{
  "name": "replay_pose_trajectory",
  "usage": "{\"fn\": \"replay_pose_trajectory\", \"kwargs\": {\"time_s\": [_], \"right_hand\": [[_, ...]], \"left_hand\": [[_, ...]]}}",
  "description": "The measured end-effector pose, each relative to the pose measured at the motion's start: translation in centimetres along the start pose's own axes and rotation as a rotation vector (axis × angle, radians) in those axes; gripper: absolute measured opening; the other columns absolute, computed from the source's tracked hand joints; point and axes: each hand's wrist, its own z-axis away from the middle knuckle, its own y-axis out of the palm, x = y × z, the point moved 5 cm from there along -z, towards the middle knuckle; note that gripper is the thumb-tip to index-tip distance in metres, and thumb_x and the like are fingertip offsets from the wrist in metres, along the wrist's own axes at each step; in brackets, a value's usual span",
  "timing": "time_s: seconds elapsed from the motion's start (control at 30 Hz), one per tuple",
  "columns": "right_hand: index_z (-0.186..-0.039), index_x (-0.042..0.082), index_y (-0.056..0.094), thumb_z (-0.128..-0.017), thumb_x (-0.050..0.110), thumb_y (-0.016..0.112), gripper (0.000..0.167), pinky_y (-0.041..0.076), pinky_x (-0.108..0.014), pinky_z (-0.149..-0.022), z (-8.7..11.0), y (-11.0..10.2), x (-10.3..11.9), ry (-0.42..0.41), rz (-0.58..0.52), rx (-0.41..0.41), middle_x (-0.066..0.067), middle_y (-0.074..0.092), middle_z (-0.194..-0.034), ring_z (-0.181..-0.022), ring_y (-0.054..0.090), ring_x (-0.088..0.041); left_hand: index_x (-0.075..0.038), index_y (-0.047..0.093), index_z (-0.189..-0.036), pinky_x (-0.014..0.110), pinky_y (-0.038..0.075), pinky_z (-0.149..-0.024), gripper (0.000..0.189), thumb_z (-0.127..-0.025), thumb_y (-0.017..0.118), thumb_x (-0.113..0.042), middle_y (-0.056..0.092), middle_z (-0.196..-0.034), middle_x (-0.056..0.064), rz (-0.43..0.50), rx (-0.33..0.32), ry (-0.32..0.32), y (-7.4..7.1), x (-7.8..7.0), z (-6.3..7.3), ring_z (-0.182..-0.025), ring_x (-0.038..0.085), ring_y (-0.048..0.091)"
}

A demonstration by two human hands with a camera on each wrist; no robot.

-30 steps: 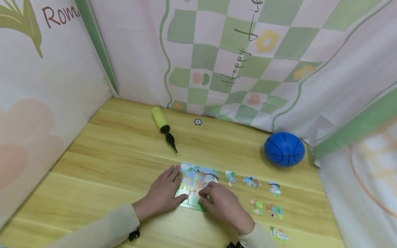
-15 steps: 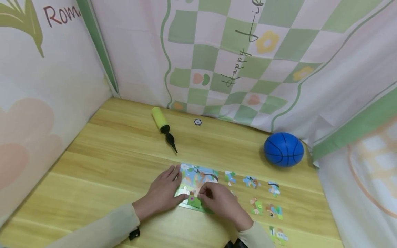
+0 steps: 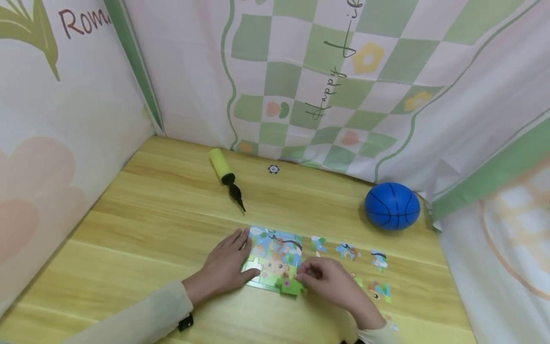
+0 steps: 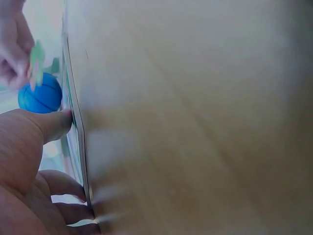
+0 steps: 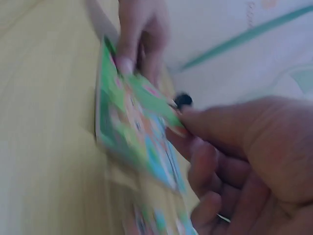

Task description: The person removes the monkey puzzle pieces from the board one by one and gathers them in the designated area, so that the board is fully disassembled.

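A puzzle board [image 3: 278,239] with a cartoon animal picture lies on the table at the near middle. My left hand [image 3: 224,268] rests at its left edge, fingers straight and the thumb on the board's lower left. Between thumb and fingers, my right hand [image 3: 333,282] pinches a green puzzle piece [image 3: 290,286] with a pink flower. That piece is raised over the board's lower right corner, as the right wrist view also shows for the green piece [image 5: 155,102]. In the left wrist view, the left thumb [image 4: 57,125] touches the board's edge.
Several loose puzzle pieces [image 3: 379,259] lie right of the board, some partly hidden by the right hand. A blue ball [image 3: 392,206] sits at the back right. A yellow-green hand pump [image 3: 221,165] and a small round disc [image 3: 273,169] lie toward the back, before the curtain [image 3: 288,79].
The right hand has lifted the green piece off the board's lower part and carried it right, toward the lower right corner. The left hand has stayed in place.
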Motion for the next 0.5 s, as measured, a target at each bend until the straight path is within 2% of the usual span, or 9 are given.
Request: {"fn": "replay_pose_trajectory", "kwargs": {"time_s": [0.13,0.23,0.37,0.5], "right_hand": [[-0.098,0.021,0.074,-0.098,0.034,0.069,0.013,0.053,-0.027,-0.058,3.7,-2.2,-2.2,0.003,-0.007,0.09,0.009,0.065,-0.079,-0.067,0.057,-0.008],[-0.1,0.018,0.074,-0.098,0.033,0.069,0.016,0.055,-0.027,-0.064,6.4,-3.6,-4.6,0.078,-0.037,0.137,0.007,0.067,-0.085,-0.074,0.061,-0.008],[-0.1,0.013,0.073,-0.099,0.028,0.069,0.016,0.055,-0.026,-0.067,9.2,-4.8,-7.4,0.175,-0.059,0.147,0.005,0.068,-0.09,-0.079,0.063,-0.007],[-0.099,0.009,0.072,-0.099,0.024,0.068,0.015,0.055,-0.026,-0.066,10.7,-5.2,-8.9,0.19,-0.083,0.134,0.003,0.069,-0.09,-0.079,0.063,-0.007]], "left_hand": [[0.002,0.043,-0.151,0.049,0.02,-0.12,0.087,-0.096,0.055,-0.064,0.021,-0.164,0.019,0.001,0.004,0.002,0.0,-0.2,-0.1,-0.151,0.036,0.018],[0.003,0.043,-0.151,0.049,0.021,-0.12,0.086,-0.097,0.055,-0.064,0.021,-0.164,0.019,0.005,0.004,0.006,-0.1,-0.2,0.0,-0.15,0.036,0.018],[0.003,0.043,-0.15,0.05,0.022,-0.119,0.086,-0.097,0.055,-0.063,0.021,-0.164,0.02,0.008,0.004,0.007,-0.1,-0.2,0.0,-0.15,0.037,0.019],[0.004,0.044,-0.15,0.05,0.023,-0.119,0.085,-0.097,0.057,-0.061,0.022,-0.163,0.02,0.012,-0.004,0.004,-0.3,-0.2,0.1,-0.15,0.038,0.02]]}}
